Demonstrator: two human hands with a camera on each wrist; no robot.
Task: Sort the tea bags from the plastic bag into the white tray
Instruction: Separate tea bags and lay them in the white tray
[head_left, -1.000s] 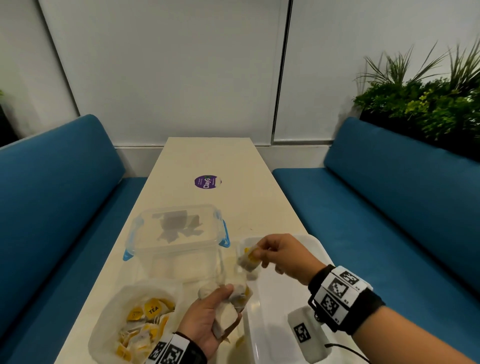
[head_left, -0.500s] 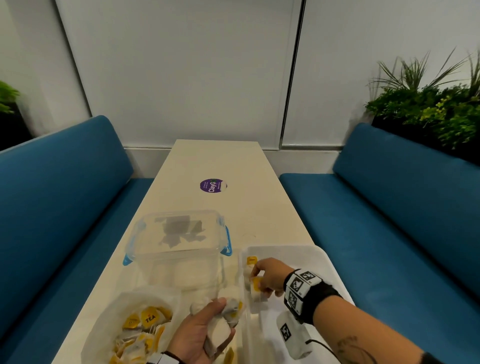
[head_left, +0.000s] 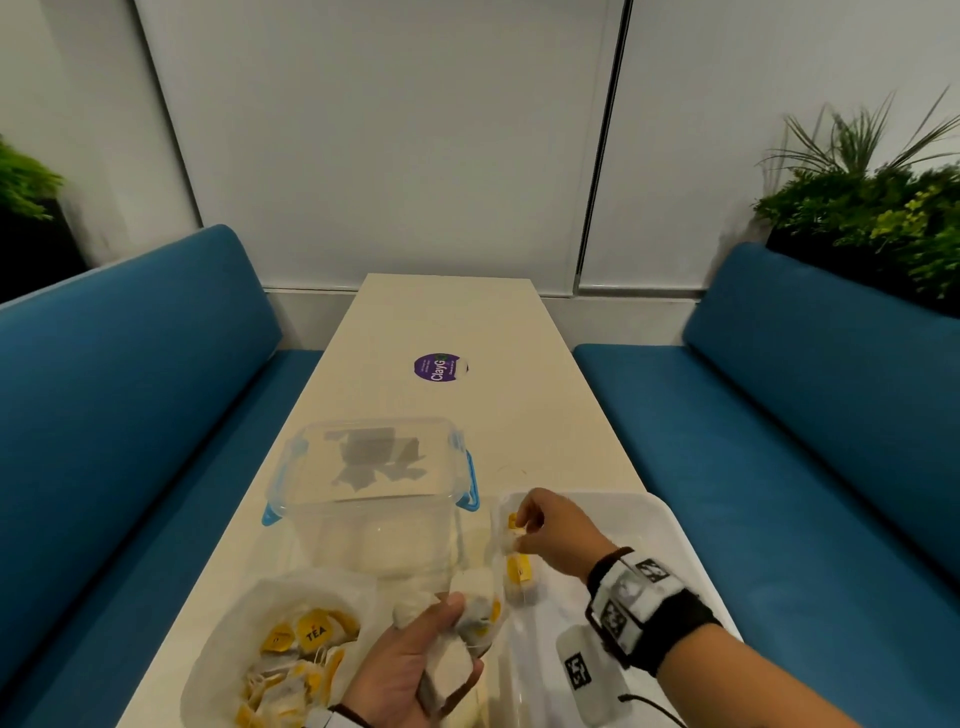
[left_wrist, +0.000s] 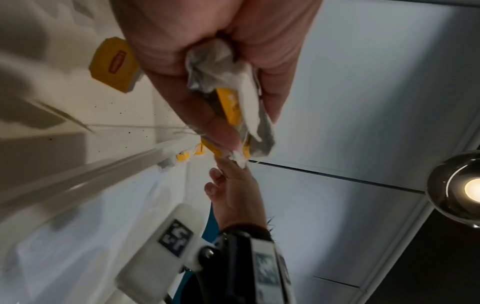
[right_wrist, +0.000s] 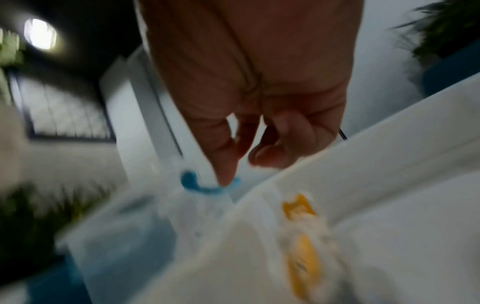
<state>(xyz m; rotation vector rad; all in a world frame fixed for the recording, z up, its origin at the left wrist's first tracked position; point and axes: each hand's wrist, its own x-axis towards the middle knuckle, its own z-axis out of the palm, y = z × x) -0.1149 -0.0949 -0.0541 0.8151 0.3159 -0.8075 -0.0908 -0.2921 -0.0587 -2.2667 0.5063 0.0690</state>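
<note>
My left hand (head_left: 451, 623) grips a bunch of tea bags (head_left: 475, 605) with yellow tags just left of the white tray (head_left: 641, 525). The left wrist view shows the bunch (left_wrist: 233, 107) squeezed between thumb and fingers of that hand (left_wrist: 244, 117). My right hand (head_left: 520, 530) hovers at the tray's far left corner, right above a few tea bags (head_left: 519, 569) lying there. In the blurred right wrist view its thumb and fingers (right_wrist: 239, 168) hang loosely curled with nothing between them, above the tea bags (right_wrist: 302, 257). The plastic bag (head_left: 218, 644), near left, holds several more tea bags (head_left: 311, 636).
A clear plastic box (head_left: 374, 525) with blue clips stands on the table right behind my left hand and beside the tray. A round purple sticker (head_left: 439, 368) lies farther up the table (head_left: 519, 415). Blue benches flank both sides, with plants behind them.
My right hand carried a tea bag down into the tray's far left corner and let it go. The left hand kept its bunch, hardly moving.
</note>
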